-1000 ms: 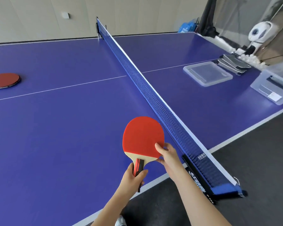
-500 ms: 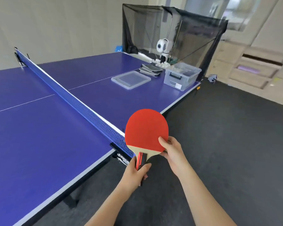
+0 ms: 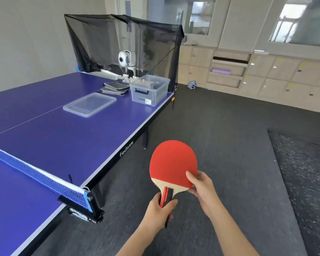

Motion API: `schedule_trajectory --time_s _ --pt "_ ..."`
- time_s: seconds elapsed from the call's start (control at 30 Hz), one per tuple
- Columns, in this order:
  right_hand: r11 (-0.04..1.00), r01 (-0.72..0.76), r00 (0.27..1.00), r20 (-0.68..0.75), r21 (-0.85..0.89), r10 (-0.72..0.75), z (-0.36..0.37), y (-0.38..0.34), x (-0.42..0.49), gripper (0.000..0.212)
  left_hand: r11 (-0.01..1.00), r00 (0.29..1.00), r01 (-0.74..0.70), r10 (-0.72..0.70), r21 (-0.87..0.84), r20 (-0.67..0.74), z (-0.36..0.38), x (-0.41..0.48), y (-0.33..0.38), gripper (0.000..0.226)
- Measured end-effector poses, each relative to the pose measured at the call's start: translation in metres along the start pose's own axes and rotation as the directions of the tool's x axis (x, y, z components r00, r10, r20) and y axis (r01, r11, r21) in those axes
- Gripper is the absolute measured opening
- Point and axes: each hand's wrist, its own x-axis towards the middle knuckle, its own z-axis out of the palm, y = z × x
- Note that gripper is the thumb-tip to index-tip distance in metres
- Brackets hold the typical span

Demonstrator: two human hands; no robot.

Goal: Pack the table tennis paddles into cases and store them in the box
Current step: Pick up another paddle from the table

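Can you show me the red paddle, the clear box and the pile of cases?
red paddle (image 3: 172, 163): head view, middle of its red face.
clear box (image 3: 139, 97): head view, wall below its handle.
pile of cases (image 3: 116, 86): head view, top case's flat side.

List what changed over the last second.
The red paddle was carried from above the table out over the floor, and the view swung right toward the box and cases. Unchanged: the left hand grips the handle, the right hand pinches the blade's edge; nothing taken or let go.
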Motion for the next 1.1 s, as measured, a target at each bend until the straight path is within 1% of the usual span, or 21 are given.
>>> schedule_trajectory --time_s 0.13,0.33,0.53,0.63,0.7,0.83,1.03,1.1 --pt "1.000 -0.004 1.000 -0.008 -0.013 0.004 -0.012 -0.011 0.067 0.036 0.999 1.000 0.027 -0.027 -0.025 0.009 0.017 0.066 0.015 0.030" --pt "1.000 -0.014 1.000 0.001 -0.028 0.014 -0.013 -0.044 0.170 0.036 0.998 0.999 0.048 -0.049 -0.040 -0.015 0.026 0.165 0.051 0.032" --pt "0.997 -0.029 0.998 0.050 -0.069 0.032 -0.005 -0.072 0.257 0.038 0.997 0.996 0.049 -0.053 -0.066 -0.067 0.028 0.238 0.082 0.028" --pt "0.995 -0.037 0.994 0.100 -0.090 0.046 0.003 -0.081 0.305 0.035 0.995 0.990 0.063 -0.072 -0.079 -0.118 0.028 0.279 0.092 0.028" --pt "0.991 -0.043 0.988 0.140 -0.129 0.061 0.010 -0.087 0.339 0.036 0.993 0.983 0.071 -0.086 -0.099 -0.159 0.028 0.307 0.099 0.028" --pt "0.982 -0.030 0.968 0.241 -0.184 0.074 0.026 -0.108 0.416 0.037 0.986 0.959 0.068 -0.107 -0.156 -0.262 0.028 0.370 0.119 0.023" --pt "0.963 0.020 0.903 0.417 -0.270 0.098 0.064 -0.150 0.513 0.042 0.963 0.900 0.027 -0.140 -0.268 -0.412 0.023 0.445 0.159 0.025" --pt "0.954 0.034 0.872 0.475 -0.297 0.117 0.083 -0.160 0.535 0.038 0.956 0.872 0.016 -0.156 -0.292 -0.465 0.016 0.462 0.168 0.025"
